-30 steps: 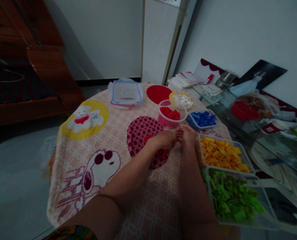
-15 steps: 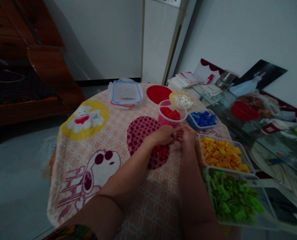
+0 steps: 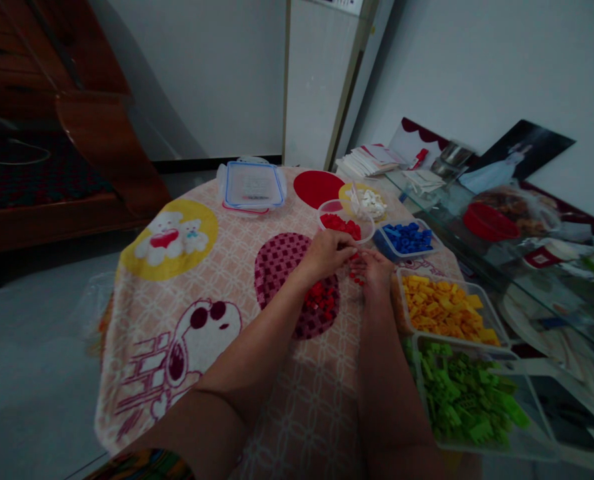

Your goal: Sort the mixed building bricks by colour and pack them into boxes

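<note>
My left hand point(image 3: 331, 253) is closed in a pinch, its fingertips meeting those of my right hand over the tablecloth. A small red toy brick point(image 3: 355, 256) shows between the two sets of fingertips. My right hand point(image 3: 375, 270) has its fingers curled, with more red bits showing under them; how many pieces it holds is hidden. Just below my left wrist, a loose pile of red toy bricks point(image 3: 323, 300) lies on the maroon checked patch. Directly behind my hands stands a round clear tub point(image 3: 321, 241) of red bricks, partly covered by my left hand.
To the right stand clear boxes of blue bricks point(image 3: 407, 237), yellow bricks point(image 3: 441, 307) and green bricks point(image 3: 469, 393). White pieces point(image 3: 369, 201) sit behind the red tub. Lidded containers point(image 3: 255, 185) lie at the table's back left. A cluttered glass-topped table point(image 3: 507, 280) adjoins on the right.
My left hand has risen slightly away from me and to the left, its fingers straighter. More red shows between the fingertips and in the pile. My right hand has hardly moved.
</note>
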`<state>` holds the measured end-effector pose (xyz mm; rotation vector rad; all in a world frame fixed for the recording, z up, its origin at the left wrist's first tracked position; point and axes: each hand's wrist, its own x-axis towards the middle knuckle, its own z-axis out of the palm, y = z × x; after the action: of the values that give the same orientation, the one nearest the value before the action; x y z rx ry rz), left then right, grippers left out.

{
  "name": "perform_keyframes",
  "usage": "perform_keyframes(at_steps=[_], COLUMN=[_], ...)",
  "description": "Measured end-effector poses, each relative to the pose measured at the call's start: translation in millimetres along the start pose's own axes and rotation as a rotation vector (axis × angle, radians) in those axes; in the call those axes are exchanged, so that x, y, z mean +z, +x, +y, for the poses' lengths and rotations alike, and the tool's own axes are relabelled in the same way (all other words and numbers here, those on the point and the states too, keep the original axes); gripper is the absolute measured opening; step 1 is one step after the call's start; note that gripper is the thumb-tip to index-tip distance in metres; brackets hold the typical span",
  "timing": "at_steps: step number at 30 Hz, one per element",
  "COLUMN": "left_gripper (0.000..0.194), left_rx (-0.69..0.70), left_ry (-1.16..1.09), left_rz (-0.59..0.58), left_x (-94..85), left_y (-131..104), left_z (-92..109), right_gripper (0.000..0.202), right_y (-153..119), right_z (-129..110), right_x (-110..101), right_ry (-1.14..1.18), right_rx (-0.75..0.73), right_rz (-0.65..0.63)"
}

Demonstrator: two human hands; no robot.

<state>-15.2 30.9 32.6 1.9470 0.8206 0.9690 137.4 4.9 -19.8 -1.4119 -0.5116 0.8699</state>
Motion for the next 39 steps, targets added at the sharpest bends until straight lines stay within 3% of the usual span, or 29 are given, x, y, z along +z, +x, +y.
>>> perform_keyframes(at_steps=[5,11,18,22,25,28,31,36,39], left_gripper=[0.015,0.023,0.055,0.056,0.044,0.021,0.015,0.006,0.019], left_rx=[-0.009,0.065,0.083,0.063,0.05,0.038,0.037,-0.013,-0.081], left_ry=[-0.283,-0.299,-0.213,-0.133,-0.063,0.023,0.136,0.392,0.568], left_rz=[0.188,0.4,0.323,0.312,0.293,0.217,0.089,-0.331,-0.49], left_x=[0.4,-2.2,2.9,4.8,0.6,-7.9,-17.5,-22.5,-16.6], left_y=[3.5,7.5,6.7,6.6,5.0,1.9,-1.7,-7.8,-10.7], left_z=[-2.2,-5.6,-8.4,-9.5,-4.7,3.1,8.7,7.1,5.6], right_gripper=[0.004,0.007,0.002,0.005,0.008,0.007,0.006,0.004,0.003], right_y=[-0.2,-0.4,-0.6,-2.3,-3.5,-3.9,-3.5,-2.9,-2.7], right_z=[1.7,2.3,0.8,-0.9,-1.3,-0.9,-0.1,0.6,1.1], right_x=[-0.9,-0.5,-2.1,-0.2,0.9,0.8,0.7,1.3,1.2], right_ry=[0.009,0.033,-0.002,-0.012,0.0,0.009,0.006,0.008,0.002], right_rx=[-0.006,-0.014,-0.005,0.004,-0.007,-0.008,-0.012,-0.019,-0.03], right_rz=[-0.013,-0.02,-0.028,-0.008,-0.008,-0.011,-0.008,0.001,0.011])
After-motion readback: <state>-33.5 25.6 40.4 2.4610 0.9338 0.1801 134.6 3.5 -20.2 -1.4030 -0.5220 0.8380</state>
